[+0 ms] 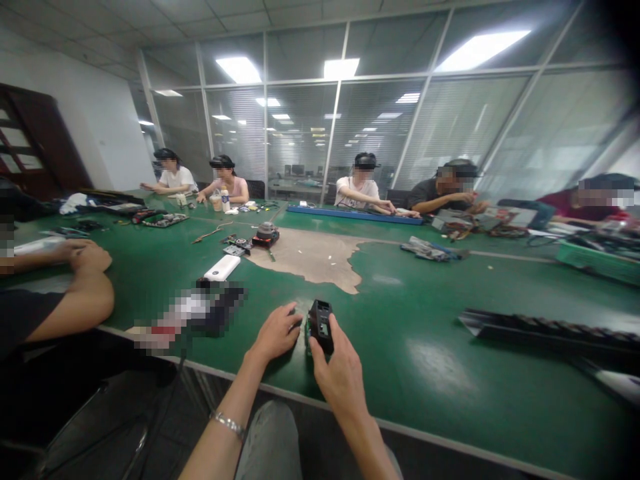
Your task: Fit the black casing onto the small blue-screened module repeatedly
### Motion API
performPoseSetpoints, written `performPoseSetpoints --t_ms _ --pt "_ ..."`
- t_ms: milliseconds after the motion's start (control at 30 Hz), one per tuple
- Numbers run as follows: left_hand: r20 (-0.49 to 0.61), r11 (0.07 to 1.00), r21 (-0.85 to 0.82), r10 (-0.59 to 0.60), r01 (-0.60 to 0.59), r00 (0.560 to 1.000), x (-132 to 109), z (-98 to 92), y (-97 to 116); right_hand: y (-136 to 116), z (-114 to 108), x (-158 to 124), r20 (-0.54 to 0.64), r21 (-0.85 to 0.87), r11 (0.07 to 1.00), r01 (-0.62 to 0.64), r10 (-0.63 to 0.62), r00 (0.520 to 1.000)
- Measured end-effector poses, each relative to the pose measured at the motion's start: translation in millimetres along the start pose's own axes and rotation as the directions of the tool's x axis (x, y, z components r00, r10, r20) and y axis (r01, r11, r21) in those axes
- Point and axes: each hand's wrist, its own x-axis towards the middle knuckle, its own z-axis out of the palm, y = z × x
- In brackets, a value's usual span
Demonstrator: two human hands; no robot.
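My right hand (343, 363) grips a black plastic housing (321, 327) between thumb and fingers, just above or on the green tabletop. Openings show in its upper face, and a green edge like a circuit board (309, 330) runs along its left side. To the left of it, my left hand (277, 333) lies low over the table with its fingers apart and pointing at the housing. A dark patch shows by those fingertips; I cannot tell whether it is a part or shadow.
A brown worn patch (320, 257) marks the green table (400, 300). Ahead lie a white power-bank-like box (223, 268) and a red-black device (266, 235). Grey gloves (430, 249) and a long black channel (550, 333) lie rightward. Other people sit around; one person's arm (75, 300) is close left.
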Motion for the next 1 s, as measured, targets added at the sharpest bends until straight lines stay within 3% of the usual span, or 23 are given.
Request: performPoseSetpoints --t_ms 400,733,1000 --pt "0.006 1.0 -0.006 -0.013 0.013 1.0 0 2.7 -3 -14 3 6 0.057 -0.131 0.991 0.013 -0.006 0.998" --pt "0.003 1.0 -0.013 -0.001 0.001 1.0 0 1.6 -2 -5 8 0 0.035 -0.051 0.998 0.046 -0.044 0.998" --pt "0.015 1.0 -0.017 0.001 -0.001 1.0 2 -0.6 0 4 16 -2 0.155 -0.044 0.999 0.026 -0.019 0.988"
